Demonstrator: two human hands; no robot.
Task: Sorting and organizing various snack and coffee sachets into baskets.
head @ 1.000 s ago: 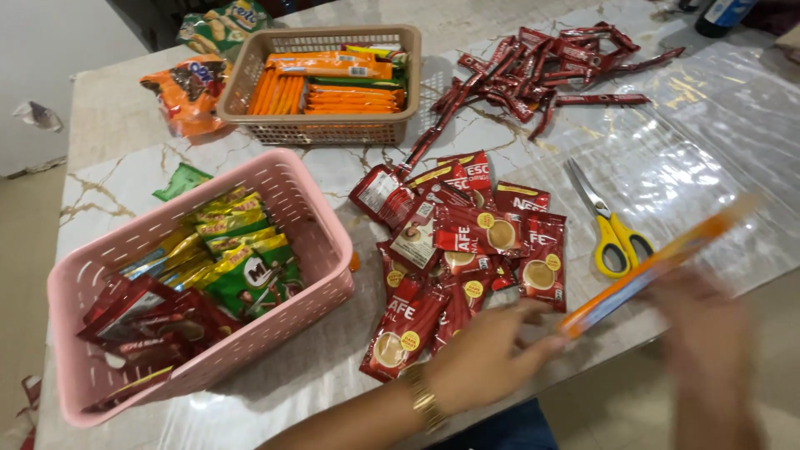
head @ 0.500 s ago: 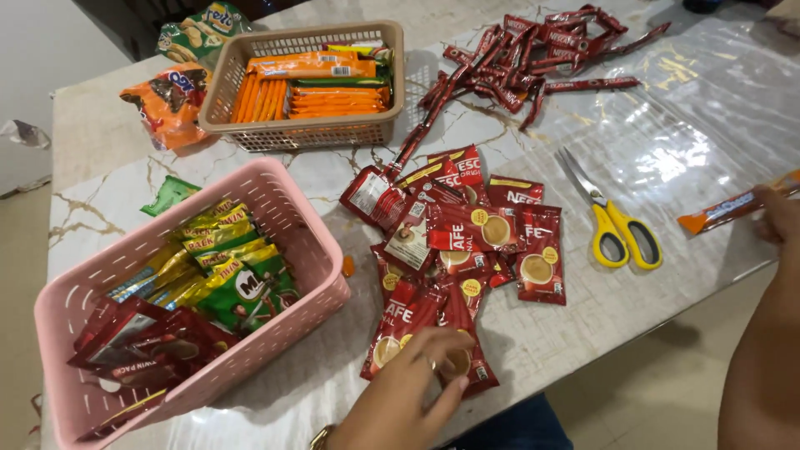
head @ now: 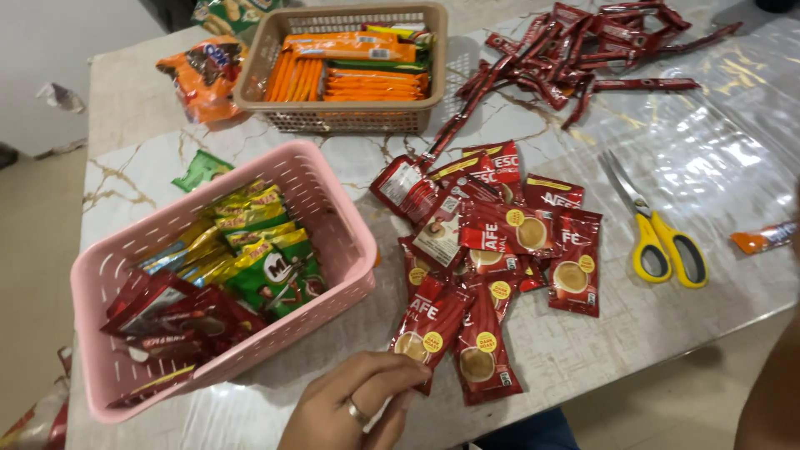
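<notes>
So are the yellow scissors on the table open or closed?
Closed: the yellow scissors lie flat with blades together in one line.

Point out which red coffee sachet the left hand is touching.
The nearest-edge sachet, its lower corner pinched by the left hand; the other sachets lie untouched.

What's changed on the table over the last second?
The left hand drew back and pinched the nearest red coffee sachet. The right hand carried the orange wrapped bar out to the right edge. The pink basket, brown basket and yellow scissors stayed put.
</notes>
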